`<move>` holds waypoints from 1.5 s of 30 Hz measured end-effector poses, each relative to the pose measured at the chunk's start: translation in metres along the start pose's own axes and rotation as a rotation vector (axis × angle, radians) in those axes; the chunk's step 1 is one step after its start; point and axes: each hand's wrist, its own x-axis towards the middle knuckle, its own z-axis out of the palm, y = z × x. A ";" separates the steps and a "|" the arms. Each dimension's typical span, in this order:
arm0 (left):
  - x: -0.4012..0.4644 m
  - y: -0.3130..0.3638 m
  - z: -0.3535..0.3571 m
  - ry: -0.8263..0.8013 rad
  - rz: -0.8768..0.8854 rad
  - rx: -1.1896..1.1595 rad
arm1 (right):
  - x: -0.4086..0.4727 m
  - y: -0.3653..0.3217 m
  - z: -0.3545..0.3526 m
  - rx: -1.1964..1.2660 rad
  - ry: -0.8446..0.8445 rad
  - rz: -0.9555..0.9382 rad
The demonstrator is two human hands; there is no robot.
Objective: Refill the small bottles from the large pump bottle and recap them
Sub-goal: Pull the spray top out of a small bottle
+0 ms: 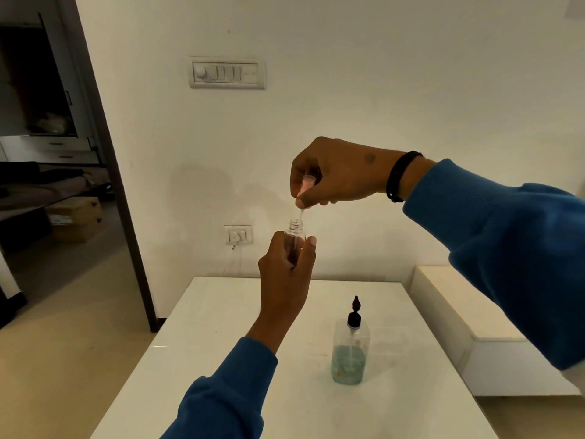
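My left hand [286, 267] grips a small clear bottle [295, 230] upright in the air above the white table [221, 343]; its threaded neck is uncapped. Just above it, my right hand [332, 172] pinches the bottle's pink spray cap [306, 185], whose thin dip tube [300, 213] hangs down to the bottle's mouth. The large clear pump bottle [350, 353] with a black pump top stands on the table to the right, holding bluish-green liquid in its lower part.
A low white bench [459, 312] sits to the right of the table against the wall. A wall socket [239, 234] with a cord is behind the hands. An open doorway [53, 185] to a dark room is at the left.
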 end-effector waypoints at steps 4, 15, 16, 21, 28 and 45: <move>0.000 -0.002 -0.003 0.004 -0.016 -0.018 | -0.009 0.004 -0.012 0.115 0.081 -0.011; -0.007 -0.015 -0.009 0.056 -0.061 -0.028 | -0.046 0.040 0.004 0.463 0.425 0.021; -0.008 -0.017 -0.009 0.062 -0.062 -0.027 | -0.048 0.045 0.012 0.511 0.459 0.039; -0.020 -0.029 -0.011 0.047 -0.083 -0.047 | -0.055 0.070 0.073 0.806 0.591 0.174; -0.043 -0.067 -0.019 0.036 -0.126 -0.078 | -0.046 0.088 0.190 0.951 0.684 0.405; -0.123 -0.230 -0.026 -0.035 -0.368 0.212 | -0.034 0.116 0.500 0.803 0.369 0.923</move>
